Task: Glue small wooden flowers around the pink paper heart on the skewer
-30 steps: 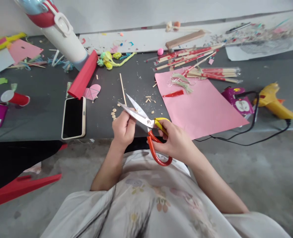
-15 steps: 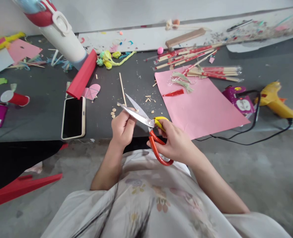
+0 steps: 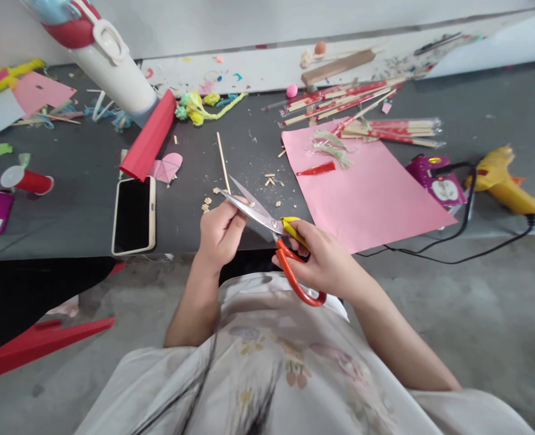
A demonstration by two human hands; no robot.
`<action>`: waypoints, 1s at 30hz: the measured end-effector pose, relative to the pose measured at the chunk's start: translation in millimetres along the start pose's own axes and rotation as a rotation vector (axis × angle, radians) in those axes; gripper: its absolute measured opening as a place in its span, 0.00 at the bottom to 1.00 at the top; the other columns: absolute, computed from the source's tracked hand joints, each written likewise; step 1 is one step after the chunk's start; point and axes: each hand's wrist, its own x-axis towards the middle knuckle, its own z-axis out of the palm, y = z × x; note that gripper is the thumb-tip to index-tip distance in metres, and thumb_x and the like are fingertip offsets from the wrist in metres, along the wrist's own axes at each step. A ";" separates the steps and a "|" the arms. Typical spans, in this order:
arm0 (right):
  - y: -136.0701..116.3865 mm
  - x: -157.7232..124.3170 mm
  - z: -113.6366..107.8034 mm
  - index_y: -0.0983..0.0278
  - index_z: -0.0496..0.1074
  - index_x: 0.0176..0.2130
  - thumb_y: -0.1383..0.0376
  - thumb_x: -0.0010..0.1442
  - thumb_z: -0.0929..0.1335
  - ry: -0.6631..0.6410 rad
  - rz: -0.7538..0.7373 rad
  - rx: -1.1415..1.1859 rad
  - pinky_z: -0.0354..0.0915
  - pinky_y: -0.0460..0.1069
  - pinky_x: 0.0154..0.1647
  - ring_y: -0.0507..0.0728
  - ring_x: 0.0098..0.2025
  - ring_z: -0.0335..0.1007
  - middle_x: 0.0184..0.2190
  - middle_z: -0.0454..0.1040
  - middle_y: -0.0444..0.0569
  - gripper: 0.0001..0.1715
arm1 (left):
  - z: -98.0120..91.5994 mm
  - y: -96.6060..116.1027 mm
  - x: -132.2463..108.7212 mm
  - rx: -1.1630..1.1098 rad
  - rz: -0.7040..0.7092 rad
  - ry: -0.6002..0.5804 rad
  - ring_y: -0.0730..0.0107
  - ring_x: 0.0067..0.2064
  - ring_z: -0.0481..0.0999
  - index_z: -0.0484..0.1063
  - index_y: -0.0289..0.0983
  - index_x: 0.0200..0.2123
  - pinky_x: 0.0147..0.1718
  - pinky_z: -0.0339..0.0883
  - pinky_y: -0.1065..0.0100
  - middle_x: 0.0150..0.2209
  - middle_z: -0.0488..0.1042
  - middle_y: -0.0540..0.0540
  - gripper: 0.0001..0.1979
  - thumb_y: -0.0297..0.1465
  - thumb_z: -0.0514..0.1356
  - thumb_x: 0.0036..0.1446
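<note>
My right hand (image 3: 324, 257) is closed round the handles of a pair of scissors (image 3: 292, 266), one loop red and the other partly yellow. Their blades stand slightly apart and point left, passing over the fingertips of my left hand (image 3: 222, 232). That hand is closed in a pinch, and a small pale bit like the end of a wooden stick shows at the fingertips by the blades; the rest is hidden. Just beyond lies a thin wooden stick (image 3: 223, 160) on the dark table. Short cut stick pieces (image 3: 270, 179) and small crumbs are scattered around it.
Pink paper (image 3: 367, 193) lies at right with a red tassel (image 3: 317, 169) on it. Behind are wrapped chopsticks (image 3: 353, 99). A yellow glue gun (image 3: 505, 181) with a cable is far right. At left are a phone (image 3: 134, 214), red paper roll (image 3: 150, 136) and bottle (image 3: 113, 72).
The scissor blades have closed a little, and the red handle has swung slightly down and right. My left hand has shifted slightly left, still pinched.
</note>
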 end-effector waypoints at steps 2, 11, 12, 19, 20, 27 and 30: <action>-0.9 0.6 -0.1 0.59 0.57 0.32 0.49 0.57 0.71 -0.010 0.019 0.001 0.57 0.47 0.28 0.50 0.27 0.57 0.28 0.64 0.39 0.24 | -1.0 1.3 0.9 0.009 0.005 -0.005 0.78 0.20 0.58 0.74 0.40 0.40 0.22 0.54 0.71 0.20 0.61 0.56 0.09 0.36 0.56 0.66; -1.5 1.3 2.7 0.59 0.54 0.30 0.51 0.58 0.71 -0.017 0.032 -0.034 0.54 0.47 0.28 0.50 0.26 0.56 0.26 0.63 0.39 0.24 | -1.0 1.0 2.2 0.039 0.019 -0.004 0.78 0.22 0.62 0.74 0.40 0.39 0.24 0.56 0.71 0.22 0.65 0.55 0.09 0.36 0.56 0.66; -1.4 1.4 3.0 0.59 0.54 0.30 0.51 0.58 0.71 -0.016 0.034 -0.040 0.54 0.47 0.28 0.50 0.26 0.56 0.26 0.63 0.39 0.24 | -0.6 0.3 2.0 0.038 0.018 -0.001 0.78 0.22 0.61 0.74 0.40 0.39 0.24 0.56 0.71 0.22 0.65 0.55 0.09 0.36 0.56 0.66; -2.1 2.4 4.4 0.59 0.54 0.29 0.52 0.59 0.70 0.003 0.039 -0.061 0.54 0.47 0.27 0.50 0.25 0.57 0.26 0.65 0.40 0.23 | 6.1 -3.4 1.2 0.025 -0.032 0.039 0.77 0.21 0.59 0.72 0.40 0.38 0.23 0.55 0.71 0.22 0.63 0.54 0.11 0.39 0.55 0.67; -2.5 2.6 4.5 0.59 0.54 0.29 0.52 0.59 0.70 0.008 0.038 -0.060 0.54 0.47 0.27 0.50 0.25 0.57 0.26 0.65 0.40 0.23 | 7.3 -3.9 1.2 0.015 -0.039 0.046 0.77 0.21 0.59 0.71 0.40 0.37 0.22 0.54 0.71 0.21 0.62 0.55 0.11 0.40 0.55 0.67; -3.5 3.7 6.0 0.59 0.54 0.29 0.51 0.59 0.70 0.027 0.040 -0.044 0.56 0.47 0.27 0.50 0.25 0.59 0.27 0.66 0.41 0.23 | 11.5 -3.9 1.8 -0.012 -0.039 0.059 0.79 0.20 0.59 0.68 0.40 0.36 0.21 0.55 0.73 0.21 0.61 0.55 0.11 0.40 0.55 0.67; -2.9 3.3 6.3 0.59 0.54 0.29 0.52 0.58 0.70 0.036 0.041 -0.039 0.56 0.47 0.27 0.50 0.25 0.59 0.27 0.66 0.41 0.23 | 11.0 -2.0 3.1 0.082 0.031 0.080 0.80 0.22 0.62 0.69 0.40 0.38 0.22 0.56 0.74 0.24 0.65 0.55 0.09 0.38 0.55 0.67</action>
